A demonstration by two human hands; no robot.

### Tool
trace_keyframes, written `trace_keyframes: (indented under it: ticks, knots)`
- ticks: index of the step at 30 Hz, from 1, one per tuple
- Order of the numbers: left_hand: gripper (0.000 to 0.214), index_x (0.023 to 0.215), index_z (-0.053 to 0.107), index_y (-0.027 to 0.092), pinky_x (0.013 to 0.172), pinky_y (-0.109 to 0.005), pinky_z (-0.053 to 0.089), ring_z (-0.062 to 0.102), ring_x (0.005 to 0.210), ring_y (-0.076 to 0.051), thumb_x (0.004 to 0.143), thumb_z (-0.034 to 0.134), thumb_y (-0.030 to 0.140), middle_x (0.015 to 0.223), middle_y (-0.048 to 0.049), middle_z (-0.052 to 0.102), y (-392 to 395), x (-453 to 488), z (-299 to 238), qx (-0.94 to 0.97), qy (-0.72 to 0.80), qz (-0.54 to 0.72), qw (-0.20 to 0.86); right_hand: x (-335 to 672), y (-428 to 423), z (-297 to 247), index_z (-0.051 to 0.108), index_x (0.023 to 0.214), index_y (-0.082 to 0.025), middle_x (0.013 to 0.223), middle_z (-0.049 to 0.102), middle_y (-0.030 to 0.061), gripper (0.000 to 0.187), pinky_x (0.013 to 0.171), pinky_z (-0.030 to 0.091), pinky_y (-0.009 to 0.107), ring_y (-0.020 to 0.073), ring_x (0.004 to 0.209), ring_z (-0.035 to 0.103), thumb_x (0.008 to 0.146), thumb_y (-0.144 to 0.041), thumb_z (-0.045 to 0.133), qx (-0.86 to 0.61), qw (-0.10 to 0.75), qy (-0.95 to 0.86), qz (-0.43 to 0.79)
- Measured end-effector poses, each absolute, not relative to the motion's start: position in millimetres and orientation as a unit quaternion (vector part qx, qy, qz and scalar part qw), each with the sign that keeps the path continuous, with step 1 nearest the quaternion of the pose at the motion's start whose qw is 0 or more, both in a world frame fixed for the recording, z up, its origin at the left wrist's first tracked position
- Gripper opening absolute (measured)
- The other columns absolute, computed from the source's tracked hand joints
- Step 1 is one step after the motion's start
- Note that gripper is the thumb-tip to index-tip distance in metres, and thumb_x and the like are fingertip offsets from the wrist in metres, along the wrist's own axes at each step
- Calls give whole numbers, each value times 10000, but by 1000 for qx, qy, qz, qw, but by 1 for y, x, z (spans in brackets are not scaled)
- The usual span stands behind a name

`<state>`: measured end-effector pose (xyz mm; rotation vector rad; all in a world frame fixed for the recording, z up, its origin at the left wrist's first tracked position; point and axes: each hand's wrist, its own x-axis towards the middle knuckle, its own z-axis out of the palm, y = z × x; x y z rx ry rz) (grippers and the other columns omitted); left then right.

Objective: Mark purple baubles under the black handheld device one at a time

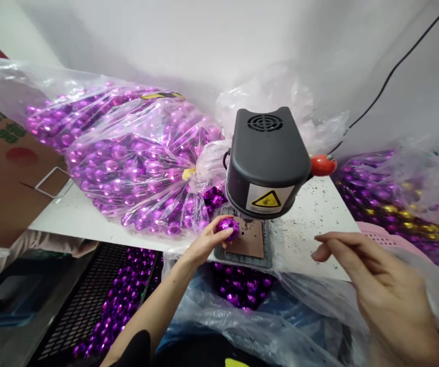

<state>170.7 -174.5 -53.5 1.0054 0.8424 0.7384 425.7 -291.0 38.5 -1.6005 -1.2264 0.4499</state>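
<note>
A shiny purple faceted ball (228,229) is held in the fingers of my left hand (204,241), over the left part of a brown square board (250,239). That board lies on a grey base plate (267,251) below the black head of a machine (268,158). The head bears a yellow warning label and a red knob (323,165) at its right. Off to the right, apart from the machine, my right hand (383,285) has thumb and forefinger pinched together. Whatever may be between those fingertips is too small to make out.
Clear bags of purple balls (139,163) fill the table's left side. More purple balls lie in a black mesh crate (85,290) and in an open bag (238,285) below the table edge. A cardboard box (9,173) stands left; a pink basket (391,237) and another bag (403,204) are right.
</note>
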Motion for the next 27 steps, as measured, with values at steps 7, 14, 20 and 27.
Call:
trace_keyframes:
  ticks: [7,14,20,27]
  knots:
    - [466,1139,610,210,574,-223,430,618,714,-120,800,725,510,965,-23,672,-171,172,-66,499,414,294,702,417,-274,47,701,848,-292,729,648,13,221,681,529,251,122,729,621,821,-508,657,-675,547,-467,163]
    - [439,1274,556,270,1025,-422,470,612,1169,-253,867,686,370,1243,-60,656,-173,177,-71,690,431,298,500,414,-256,42,696,883,-252,744,639,32,280,655,514,286,138,727,604,813,-522,661,-661,545,-474,202]
    - [445,1291,537,221,1059,-447,461,581,1226,-277,887,678,344,1289,-110,624,-177,194,-75,796,409,291,337,419,-255,40,702,879,-277,737,644,26,284,659,497,288,131,713,601,811,-548,652,-677,532,-469,196]
    - [462,1238,570,256,1132,-521,371,517,1280,-314,817,746,327,1298,-108,601,-180,208,-91,789,438,340,266,413,-254,67,702,902,-305,764,637,37,191,735,512,375,162,741,623,828,-477,663,-680,591,-420,107]
